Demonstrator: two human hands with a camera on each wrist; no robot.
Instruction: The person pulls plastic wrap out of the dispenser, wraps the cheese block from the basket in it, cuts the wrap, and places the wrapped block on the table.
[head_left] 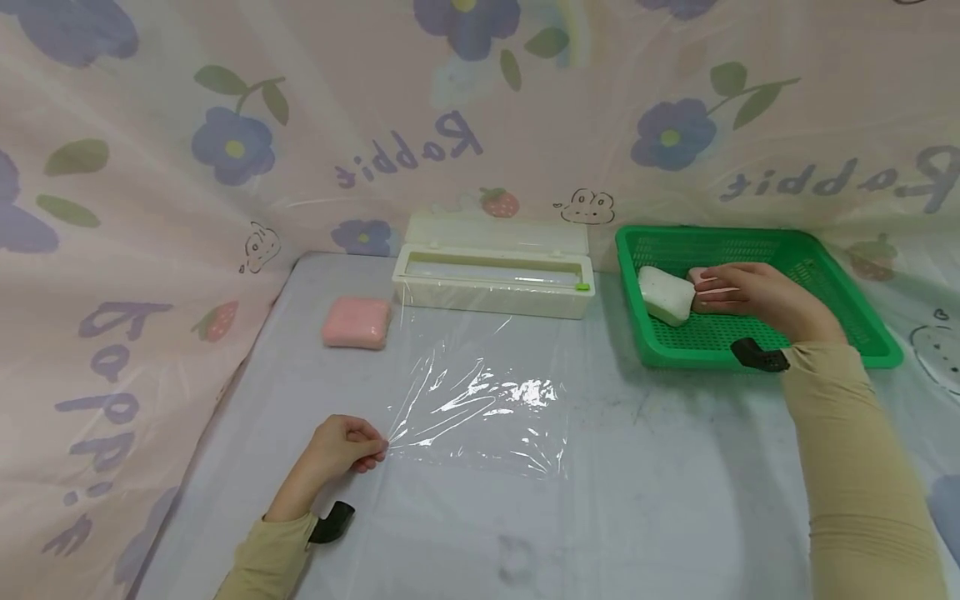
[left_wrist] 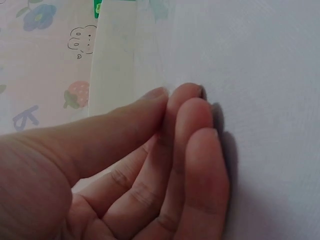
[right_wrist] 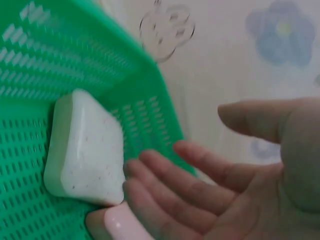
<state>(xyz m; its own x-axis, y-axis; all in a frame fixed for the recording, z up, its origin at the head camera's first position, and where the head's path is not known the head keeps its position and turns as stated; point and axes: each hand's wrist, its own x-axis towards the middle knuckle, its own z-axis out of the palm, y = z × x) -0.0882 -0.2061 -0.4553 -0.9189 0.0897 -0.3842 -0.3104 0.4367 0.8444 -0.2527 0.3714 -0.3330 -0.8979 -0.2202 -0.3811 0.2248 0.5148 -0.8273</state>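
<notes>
My left hand [head_left: 343, 446] pinches the near left corner of a sheet of clear cling film [head_left: 480, 408] between thumb and fingertips. Creases run across the film from that corner, and its far end goes back to a white cling film dispenser [head_left: 491, 298]. Over the green basket [head_left: 652, 354], my right hand [head_left: 772, 296] has its fingers extended and the thumb held apart. Its fingertips are right by a white soap-like block [right_wrist: 95, 150] with dark specks. Below those fingers lies a pink block [right_wrist: 125, 225], partly hidden by the hand.
Another pink soap-like block [head_left: 357, 322] lies on the table to the left of the dispenser. The dispenser's clear lid [head_left: 495, 233] stands raised at the back, and a small green slider [head_left: 582, 287] sits at its right end. A printed curtain [head_left: 300, 158] hangs behind the table.
</notes>
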